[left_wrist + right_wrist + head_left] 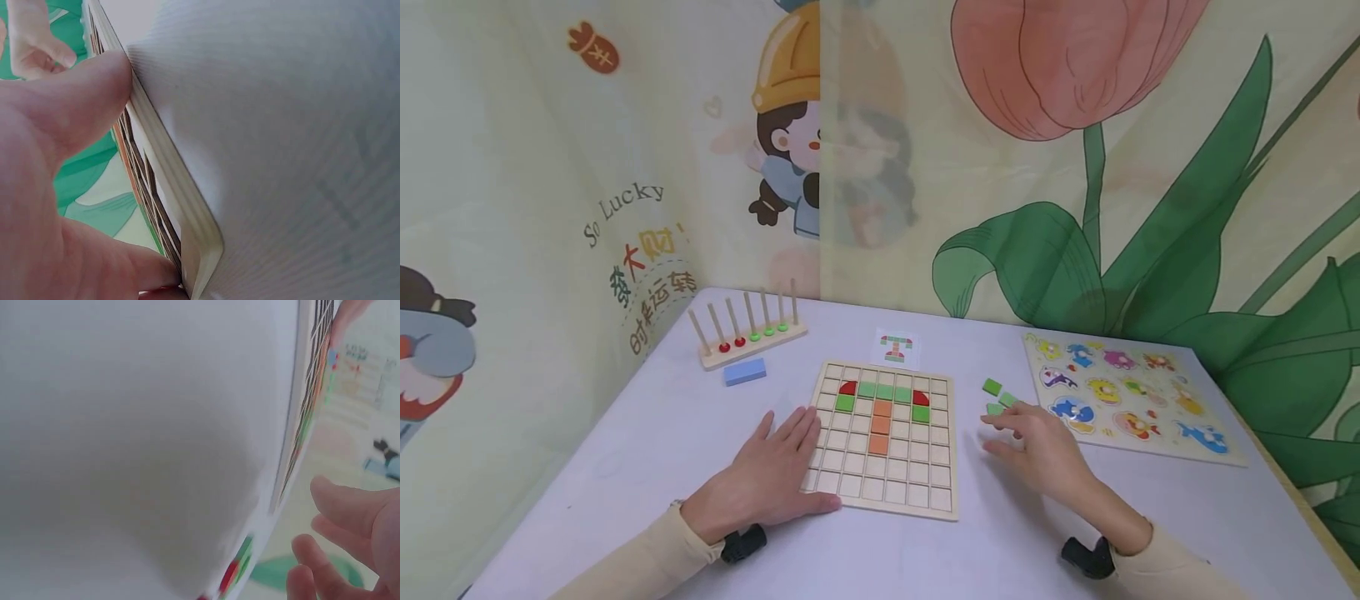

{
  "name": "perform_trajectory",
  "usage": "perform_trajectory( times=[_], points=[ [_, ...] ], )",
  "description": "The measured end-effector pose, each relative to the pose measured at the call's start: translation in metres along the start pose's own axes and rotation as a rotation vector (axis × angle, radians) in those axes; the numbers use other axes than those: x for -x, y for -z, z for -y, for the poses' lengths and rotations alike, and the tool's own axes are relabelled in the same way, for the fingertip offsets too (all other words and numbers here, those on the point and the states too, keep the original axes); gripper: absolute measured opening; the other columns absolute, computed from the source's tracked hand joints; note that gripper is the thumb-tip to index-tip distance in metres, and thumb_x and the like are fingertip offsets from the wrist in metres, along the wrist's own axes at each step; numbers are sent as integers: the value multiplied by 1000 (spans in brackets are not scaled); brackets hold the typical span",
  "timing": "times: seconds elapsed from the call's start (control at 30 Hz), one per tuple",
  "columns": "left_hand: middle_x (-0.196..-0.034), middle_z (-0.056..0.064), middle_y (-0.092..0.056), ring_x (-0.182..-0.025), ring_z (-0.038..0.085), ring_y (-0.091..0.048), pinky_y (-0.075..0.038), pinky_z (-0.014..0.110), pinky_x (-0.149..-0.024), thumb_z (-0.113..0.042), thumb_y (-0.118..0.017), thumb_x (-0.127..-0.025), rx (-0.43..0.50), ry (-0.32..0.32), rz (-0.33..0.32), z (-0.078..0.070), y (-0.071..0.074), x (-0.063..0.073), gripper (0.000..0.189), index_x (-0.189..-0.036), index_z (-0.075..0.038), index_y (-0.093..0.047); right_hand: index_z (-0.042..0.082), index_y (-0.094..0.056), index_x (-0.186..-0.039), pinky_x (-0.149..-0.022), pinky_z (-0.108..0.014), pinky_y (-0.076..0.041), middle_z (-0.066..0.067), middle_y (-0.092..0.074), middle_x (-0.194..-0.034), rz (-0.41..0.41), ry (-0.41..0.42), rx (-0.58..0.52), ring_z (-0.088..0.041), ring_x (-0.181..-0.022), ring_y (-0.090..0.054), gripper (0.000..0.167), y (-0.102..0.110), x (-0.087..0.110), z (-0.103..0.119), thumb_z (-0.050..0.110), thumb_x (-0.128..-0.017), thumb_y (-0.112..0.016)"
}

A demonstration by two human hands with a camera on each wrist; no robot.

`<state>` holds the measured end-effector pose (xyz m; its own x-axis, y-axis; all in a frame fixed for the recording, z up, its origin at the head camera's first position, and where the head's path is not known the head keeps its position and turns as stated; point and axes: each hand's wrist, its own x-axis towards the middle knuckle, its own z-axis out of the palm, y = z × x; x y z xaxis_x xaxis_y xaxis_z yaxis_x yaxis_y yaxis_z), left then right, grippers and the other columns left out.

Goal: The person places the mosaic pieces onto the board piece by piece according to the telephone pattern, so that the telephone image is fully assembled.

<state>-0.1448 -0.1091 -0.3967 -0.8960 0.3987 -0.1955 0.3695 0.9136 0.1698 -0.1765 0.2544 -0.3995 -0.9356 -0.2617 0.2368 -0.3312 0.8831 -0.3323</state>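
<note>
A wooden grid board (917, 475) lies on the table. In it sit red quarter-round pieces (921, 398), a row of light green tiles (884, 392), two green squares (844, 403) and a column of orange tiles (878, 424). My left hand (775, 467) rests at the board's left side, fingers stretched along the edge and thumb at the near corner. Right of the board hovers my right hand (1041, 446), fingers loosely bent with nothing between them. Just beyond its fingertips are loose green pieces (992, 386); the right wrist view also shows a red piece (229, 575) there.
Behind the board lies a pattern card (896, 349). A peg stand (752, 337) with red and green rings is at the back left, a blue block (745, 372) before it. An animal puzzle board (1131, 392) covers the right side. Printed curtains (880, 275) hang behind the table.
</note>
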Motion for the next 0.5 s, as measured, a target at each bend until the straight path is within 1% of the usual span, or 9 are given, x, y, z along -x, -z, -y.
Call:
perform_trajectory(
  times=[0.13, 0.3, 0.4, 0.5],
  points=[
    [-169, 21, -27, -158, 36, -24, -16, 65, -125, -72, -64, -87, 3, -7, -1, 0, -1, 0, 110, -157, 5, -32, 12, -80, -115, -55, -22, -38, -4, -72, -93, 7, -103, 44, -14, -73, -53, 36, 14, 15, -25, 22, -81, -88],
    [-169, 22, -26, -158, 37, -24, -16, 65, -125, -73, -63, -87, 0, -9, 2, 1, 0, 1, 110, -157, 5, -32, 8, -78, -118, -54, -22, -41, -13, -73, -100, 47, -205, 71, -18, -78, -58, 40, 24, 28, -47, 24, -82, -87],
    [-168, 22, -26, -158, 37, -24, -17, 66, -125, -73, -63, -87, -6, -14, 0, 2, 0, 0, 110, -157, 6, -32, 7, -77, -118, -53, -23, -42, -15, -73, -105, 72, -236, 76, -18, -78, -58, 40, 26, 31, -54, 23, -82, -86],
    [-168, 22, -26, -158, 37, -25, -17, 65, -125, -73, -63, -88, -7, -15, -2, 1, 0, 0, 110, -157, 6, -32, 6, -77, -118, -53, -23, -42, -11, -73, -101, 106, -248, 81, -17, -76, -57, 39, 25, 31, -57, 22, -83, -85]
  ],
)
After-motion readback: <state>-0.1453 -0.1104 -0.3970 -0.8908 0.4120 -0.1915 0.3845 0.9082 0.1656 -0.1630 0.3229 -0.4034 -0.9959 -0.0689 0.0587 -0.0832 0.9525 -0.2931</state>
